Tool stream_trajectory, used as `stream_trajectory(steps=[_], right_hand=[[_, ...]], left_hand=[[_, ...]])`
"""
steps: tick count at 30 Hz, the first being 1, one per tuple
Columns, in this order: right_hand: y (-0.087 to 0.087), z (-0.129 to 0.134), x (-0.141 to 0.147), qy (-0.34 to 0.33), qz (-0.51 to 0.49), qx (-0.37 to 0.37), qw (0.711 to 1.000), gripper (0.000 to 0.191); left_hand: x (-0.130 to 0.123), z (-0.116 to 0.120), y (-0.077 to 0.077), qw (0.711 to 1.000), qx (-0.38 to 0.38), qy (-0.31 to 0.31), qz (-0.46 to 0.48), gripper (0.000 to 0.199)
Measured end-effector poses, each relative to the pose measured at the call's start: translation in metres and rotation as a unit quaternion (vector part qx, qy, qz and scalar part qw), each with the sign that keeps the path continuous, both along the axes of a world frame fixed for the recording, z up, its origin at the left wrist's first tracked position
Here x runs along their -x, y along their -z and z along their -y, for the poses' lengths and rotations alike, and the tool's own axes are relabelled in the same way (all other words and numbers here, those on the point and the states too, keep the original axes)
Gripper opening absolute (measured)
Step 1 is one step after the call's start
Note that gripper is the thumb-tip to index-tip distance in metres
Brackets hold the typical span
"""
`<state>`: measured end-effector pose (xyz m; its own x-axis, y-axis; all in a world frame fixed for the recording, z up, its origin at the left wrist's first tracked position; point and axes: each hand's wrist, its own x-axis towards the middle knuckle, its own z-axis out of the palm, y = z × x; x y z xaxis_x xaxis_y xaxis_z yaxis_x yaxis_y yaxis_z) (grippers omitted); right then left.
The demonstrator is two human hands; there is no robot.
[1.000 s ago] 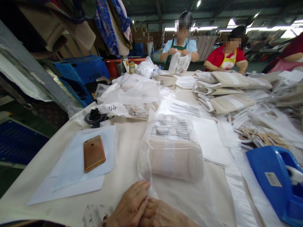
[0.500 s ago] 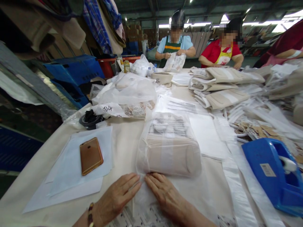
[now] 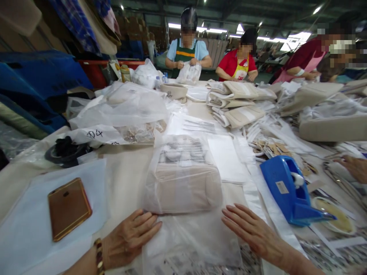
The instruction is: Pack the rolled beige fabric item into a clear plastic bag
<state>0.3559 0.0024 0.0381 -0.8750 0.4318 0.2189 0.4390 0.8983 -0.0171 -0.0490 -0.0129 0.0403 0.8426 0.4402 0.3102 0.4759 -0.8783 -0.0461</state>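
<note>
A folded beige item (image 3: 183,189) lies inside a translucent plastic bag (image 3: 197,229) in front of me, with a printed sheet (image 3: 183,151) showing through the bag's far part. At the bag's near left corner my left hand (image 3: 130,236) rests flat, fingers stretched out and touching the plastic. My right hand (image 3: 252,229) is open, its fingers extended beside the bag's right edge; whether the fingertips touch the plastic I cannot tell. The bag's loose near end spreads flat between both hands. Neither hand grips anything.
A gold phone (image 3: 69,209) lies on pale sheets at left. To the right stands a blue tape dispenser (image 3: 283,191). Folded beige pieces (image 3: 237,101) are stacked farther back. A co-worker's hand (image 3: 354,168) shows at the right edge; other people work across the table.
My right hand has moved right, from the middle of the bag's near edge to its right side. My left hand stays near the left corner. The view has turned rightward.
</note>
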Motion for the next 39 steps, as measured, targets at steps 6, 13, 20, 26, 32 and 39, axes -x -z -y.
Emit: stream_trajectory(steps=[6,13,20,26,32,39], right_hand=[[0.009,-0.008,0.016,-0.096,0.045,-0.005,0.994,0.044],[-0.005,-0.018,0.036,0.001,-0.146,0.228,0.963,0.040],[0.012,0.000,0.043,0.258,-0.219,0.356,0.871,0.046],[0.026,0.014,0.058,0.395,-0.316,0.317,0.802,0.049],[0.028,0.007,0.070,0.473,-0.300,0.288,0.776,0.052],[0.022,0.000,0.073,0.501,-0.304,0.330,0.740,0.054]], left_hand=[[-0.011,0.005,0.003,0.996,-0.083,-0.031,0.001,0.042],[0.000,0.001,-0.002,0.967,0.219,-0.101,0.083,0.029],[-0.019,0.012,0.001,0.757,0.417,-0.406,0.299,0.041],[-0.039,0.030,0.016,0.688,0.303,-0.553,0.359,0.036],[-0.050,0.019,0.008,0.657,0.314,-0.604,0.324,0.039],[-0.051,0.011,0.004,0.677,0.284,-0.644,0.214,0.042]])
